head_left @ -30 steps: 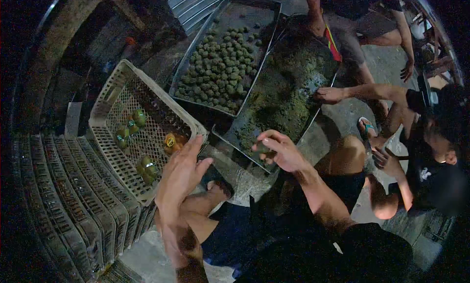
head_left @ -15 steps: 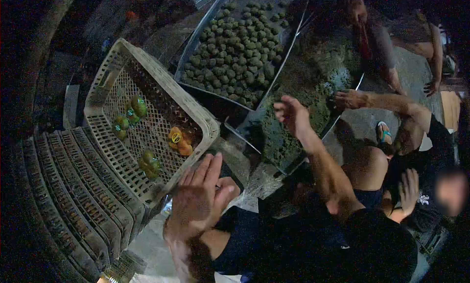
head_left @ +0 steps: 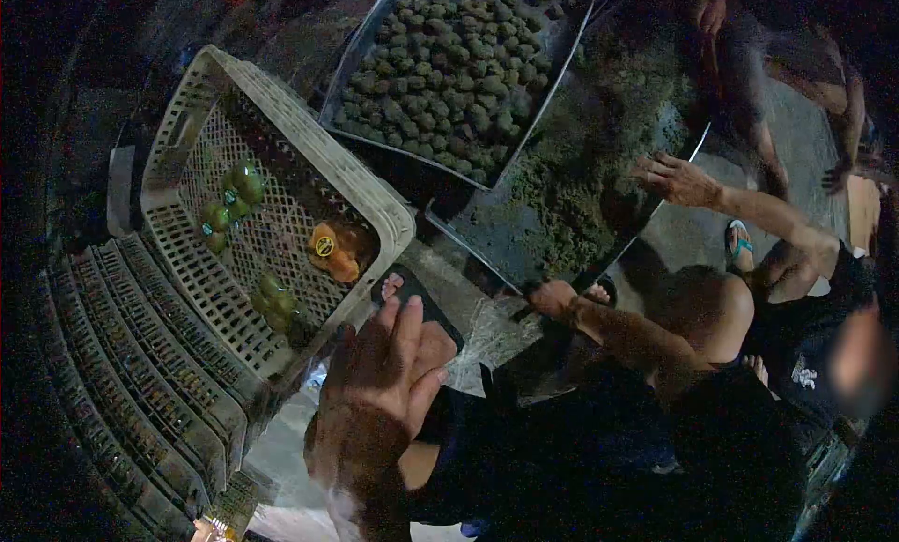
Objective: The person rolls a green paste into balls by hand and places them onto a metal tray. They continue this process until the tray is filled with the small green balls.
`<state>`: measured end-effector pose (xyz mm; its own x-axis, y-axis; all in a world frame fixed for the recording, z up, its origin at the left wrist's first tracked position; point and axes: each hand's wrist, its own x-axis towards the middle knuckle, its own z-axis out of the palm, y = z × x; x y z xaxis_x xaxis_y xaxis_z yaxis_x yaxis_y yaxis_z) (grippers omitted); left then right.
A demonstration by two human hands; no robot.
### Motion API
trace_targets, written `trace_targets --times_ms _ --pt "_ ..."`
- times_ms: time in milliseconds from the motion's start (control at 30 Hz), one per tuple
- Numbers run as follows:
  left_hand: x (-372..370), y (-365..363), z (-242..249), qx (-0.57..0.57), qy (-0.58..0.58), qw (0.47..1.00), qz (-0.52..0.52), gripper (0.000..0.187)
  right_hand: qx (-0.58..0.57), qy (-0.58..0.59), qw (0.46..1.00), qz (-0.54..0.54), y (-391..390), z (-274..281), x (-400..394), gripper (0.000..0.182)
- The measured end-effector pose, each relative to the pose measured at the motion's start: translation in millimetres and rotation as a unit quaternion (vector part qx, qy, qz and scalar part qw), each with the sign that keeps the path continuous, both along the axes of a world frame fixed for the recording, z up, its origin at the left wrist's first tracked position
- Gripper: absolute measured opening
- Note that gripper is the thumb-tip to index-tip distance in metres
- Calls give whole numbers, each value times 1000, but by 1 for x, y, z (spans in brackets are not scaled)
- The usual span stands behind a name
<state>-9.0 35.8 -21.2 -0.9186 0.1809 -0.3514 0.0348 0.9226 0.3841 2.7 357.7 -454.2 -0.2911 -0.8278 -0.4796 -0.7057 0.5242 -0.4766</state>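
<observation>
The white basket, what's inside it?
The white basket holds a few green fruits and an orange one with a sticker. Its near corner is hidden behind the left hand.

Upper tray of green balls point(head_left: 449, 64): far end cut off by top edge | right hand point(head_left: 554, 298): fingertips hidden at rim of second tray point(head_left: 506, 247), grip unclear | left hand point(head_left: 384, 373): wrist lost in dark | orange item point(head_left: 330, 252) in crate point(head_left: 281, 167): label too small to read | co-worker's hand point(head_left: 676, 178): body in shadow
</observation>
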Motion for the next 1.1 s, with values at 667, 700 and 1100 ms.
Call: trace_targets --times_ms 667,700,1100 --pt "6 0 18 67 48 995 59 58 -313 -422 557 -643 -28 227 -104 26" --pt "7 0 18 67 57 994 62 58 -243 -359 601 -672 -31 235 -104 27" --pt "20 -15 22 92 106 988 68 61 -150 161 927 -303 20 326 -137 56"
